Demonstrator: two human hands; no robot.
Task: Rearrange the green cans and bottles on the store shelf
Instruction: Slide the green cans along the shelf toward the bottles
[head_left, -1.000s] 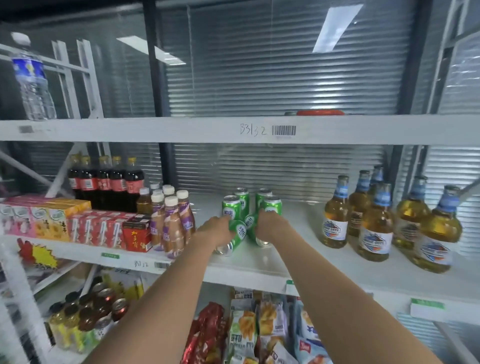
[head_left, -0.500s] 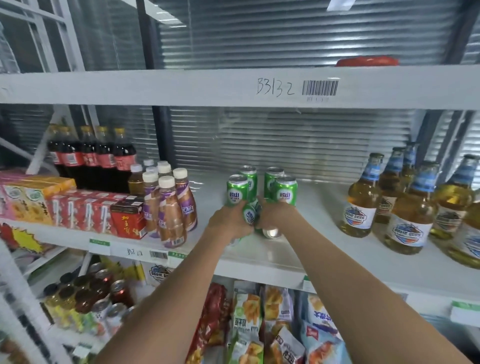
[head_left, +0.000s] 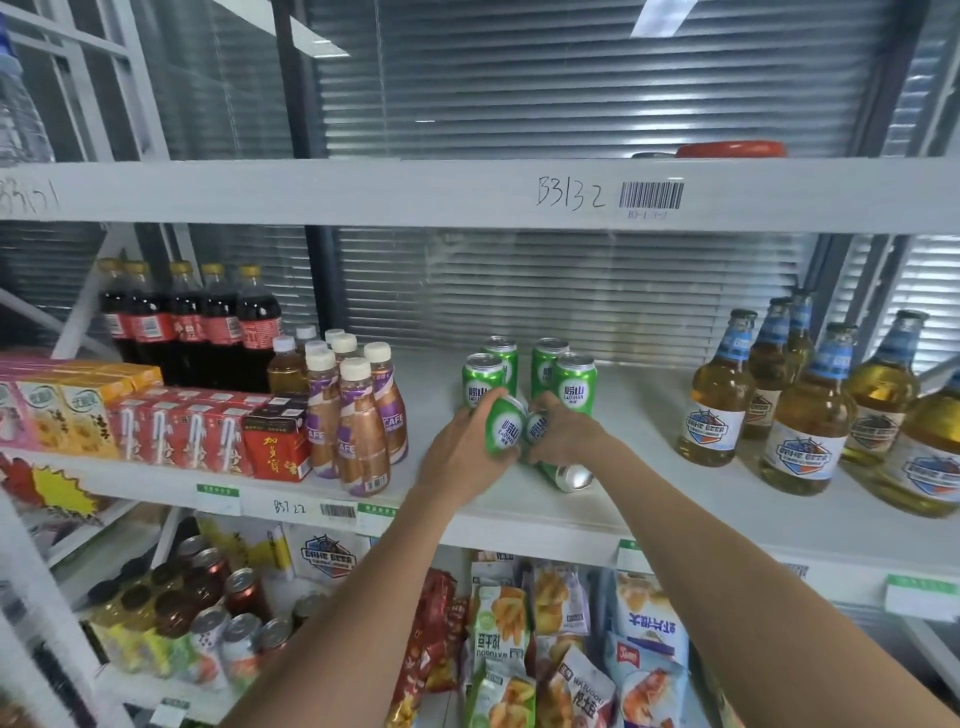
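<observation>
green cans (head_left: 574, 383): four upright on the white middle shelf (head_left: 675, 499), silver tops, white label patches. left hand (head_left: 465, 457) wraps a tilted green can (head_left: 505, 427); right hand (head_left: 563, 435) grips another (head_left: 537, 427), mostly hidden by its fingers. a third lying can (head_left: 569, 475) shows its silver end below the right wrist. amber bottles (head_left: 802, 436) at right, outermost cut off.

Gap btwn cans (head_left: 574, 383) – beer bottles (head_left: 719, 400)
</observation>
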